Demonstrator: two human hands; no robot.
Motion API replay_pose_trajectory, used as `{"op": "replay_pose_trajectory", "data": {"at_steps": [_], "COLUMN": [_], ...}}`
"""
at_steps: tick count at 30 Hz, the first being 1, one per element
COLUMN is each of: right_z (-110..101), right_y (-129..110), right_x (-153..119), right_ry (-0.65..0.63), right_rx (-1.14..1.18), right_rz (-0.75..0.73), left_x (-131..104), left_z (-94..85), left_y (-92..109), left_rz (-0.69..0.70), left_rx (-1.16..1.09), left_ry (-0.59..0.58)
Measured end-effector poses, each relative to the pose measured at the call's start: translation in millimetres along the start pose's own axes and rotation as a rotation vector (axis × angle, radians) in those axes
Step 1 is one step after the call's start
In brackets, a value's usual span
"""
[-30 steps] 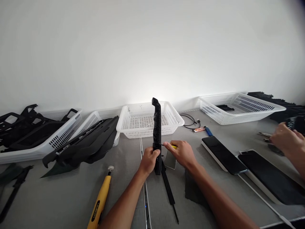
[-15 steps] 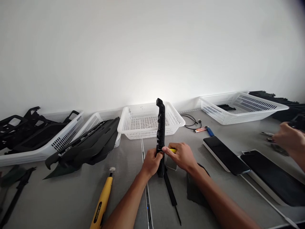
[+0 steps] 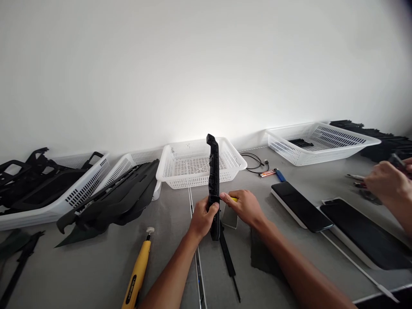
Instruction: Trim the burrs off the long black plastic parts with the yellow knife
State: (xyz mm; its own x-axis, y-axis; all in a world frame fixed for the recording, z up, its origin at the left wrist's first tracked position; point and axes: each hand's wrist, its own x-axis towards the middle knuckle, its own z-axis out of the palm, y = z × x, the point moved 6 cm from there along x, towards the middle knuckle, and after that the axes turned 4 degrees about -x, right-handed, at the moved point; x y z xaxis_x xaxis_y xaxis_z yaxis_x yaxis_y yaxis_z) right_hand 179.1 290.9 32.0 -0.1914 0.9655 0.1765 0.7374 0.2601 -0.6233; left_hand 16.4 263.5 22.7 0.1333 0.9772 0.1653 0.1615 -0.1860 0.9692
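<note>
My left hand (image 3: pixel 203 219) is closed around the lower part of a long black molded plastic part (image 3: pixel 213 171), which stands nearly upright in front of me. Close against its right side, my right hand (image 3: pixel 244 207) grips a small yellow tool (image 3: pixel 233 199). Most of that tool is hidden by the fingers, so its kind does not show. The right thumb reaches to the part's edge, just above the left thumb. Below the hands, a thin black tool with a narrow shaft (image 3: pixel 229 257) lies on the table beside a small grey block (image 3: pixel 229 217).
A yellow rotary tool (image 3: pixel 139 272) lies at left. White baskets (image 3: pixel 189 182) line the wall; black plastic parts (image 3: pixel 119 193) fill the left side. Two phone-like black slabs (image 3: pixel 301 206), a cable (image 3: pixel 254 161) and a blue lighter-like item (image 3: pixel 280 175) lie right. A co-worker's hands (image 3: pixel 388 182) work at far right.
The view has shifted slightly. My thumbs have moved a little on the black part, while both hands keep their grips. The co-worker's second hand has come into view at far right.
</note>
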Motion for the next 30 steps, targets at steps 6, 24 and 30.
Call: {"op": "replay_pose_trajectory", "data": {"at_steps": [6,24,30], "right_z": [-4.1,-4.5,-10.3], "right_y": [7.3,2.6,12.0], "right_x": [2.2,2.0,4.2], "right_ry": [0.017,0.015,0.070], "right_rx": [-0.026,-0.150,-0.127], "right_rz": [-0.015,0.027,0.067], "left_x": [0.5,0.3,-0.8], "left_z": [-0.6,-2.7,-2.6], "left_y": [-3.6,-6.2,-3.4], "left_rz": [-0.008,-0.012,-0.007], "left_rx": [0.004,0.021,0.019], "left_ry": [0.004,0.039,0.045]}}
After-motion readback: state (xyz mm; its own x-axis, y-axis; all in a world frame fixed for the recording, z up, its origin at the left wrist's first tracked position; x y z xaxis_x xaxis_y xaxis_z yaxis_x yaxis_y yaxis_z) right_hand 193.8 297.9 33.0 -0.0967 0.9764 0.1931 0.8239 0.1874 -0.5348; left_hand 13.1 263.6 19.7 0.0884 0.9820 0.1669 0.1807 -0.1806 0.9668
